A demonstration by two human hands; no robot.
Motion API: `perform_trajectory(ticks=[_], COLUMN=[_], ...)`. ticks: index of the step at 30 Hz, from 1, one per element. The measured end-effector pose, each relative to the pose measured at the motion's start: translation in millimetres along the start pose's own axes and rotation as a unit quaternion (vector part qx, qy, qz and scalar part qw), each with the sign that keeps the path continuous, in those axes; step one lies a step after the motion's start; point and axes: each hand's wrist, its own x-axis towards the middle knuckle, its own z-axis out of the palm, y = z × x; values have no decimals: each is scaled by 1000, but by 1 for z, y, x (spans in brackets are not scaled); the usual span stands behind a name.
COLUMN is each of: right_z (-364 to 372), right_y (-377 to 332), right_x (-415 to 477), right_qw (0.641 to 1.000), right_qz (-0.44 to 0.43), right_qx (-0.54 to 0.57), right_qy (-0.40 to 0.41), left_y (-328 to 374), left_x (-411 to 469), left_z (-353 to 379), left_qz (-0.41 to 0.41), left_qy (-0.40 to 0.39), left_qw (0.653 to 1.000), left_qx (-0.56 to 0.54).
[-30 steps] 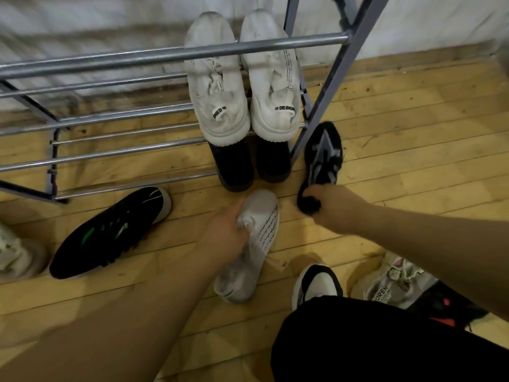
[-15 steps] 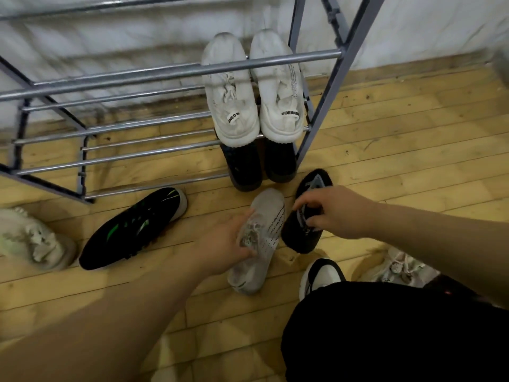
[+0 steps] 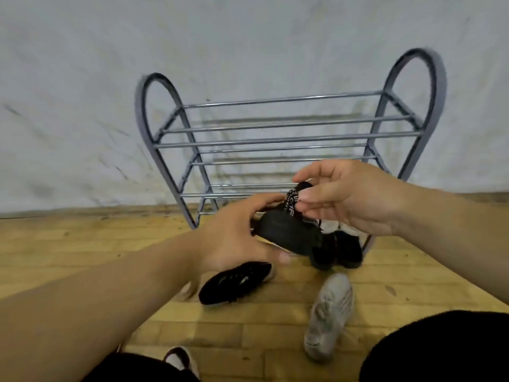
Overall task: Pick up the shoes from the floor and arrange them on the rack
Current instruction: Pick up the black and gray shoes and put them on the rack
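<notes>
Head view: our left hand grips the black shoe from its left side, fingers curled over the top and thumb under. Our right hand pinches the shoe's pull tab, black with white lettering, between thumb and forefinger; the other fingers are loosely spread. Both hands are grasping the same shoe.

The shoe is up off the floor, in the air in front of the lower right part of the shoe rack, touching no rail that we can see.

The rack is grey metal with arched side frames and round rails, and stands against a white wall. We see nothing on its upper rails. Low on its right end a dark pair sits at floor level, with a bit of a white shoe above it, mostly hidden by our right hand.

On the wooden floor:
- black sneaker lying just below our left hand, toe pointing right
- white sneaker to its right, apart from it, toe toward the rack
- black-and-white shoe at the bottom edge, cut off

Our black trousers fill the bottom corners. The frame has motion blur, so we cannot read the tab lettering.
</notes>
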Motion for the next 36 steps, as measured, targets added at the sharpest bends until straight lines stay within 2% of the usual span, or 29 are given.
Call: perform_trajectory(ticks=[3,8,11,15,17,23,31,36], right_z=[51,113,123,117,120,151,209,255], right_y=[-18,-21,-6,12,12,20,28,27], right_x=[-2,2,5,5,7,18,36,50], right_qw=[999,999,986,928,917,939,916,900], right_qz=[-32,-50,-95,-164,-178,-166,-188,-201], right_qx=[-1,-15,-133,-327,-351,-293,-317,-330], right_qy=[6,3,36,66,64,-69,-157,-202], left_y=[14,7,-3,-9,-13,-11,-14,-34], left_x=[-50,-104,-111,-118,-125,-146,-198,-248], left_z=[-27,-43,-63,-90,-100,-134,-169,-180], left_qz=[16,24,15,15,16,51,71,50], left_qy=[38,200,232,224,222,287,348,432], left_qw=[999,979,973,974,974,948,900,839], left_qx=[10,18,1,-18,-40,-125,-252,-327])
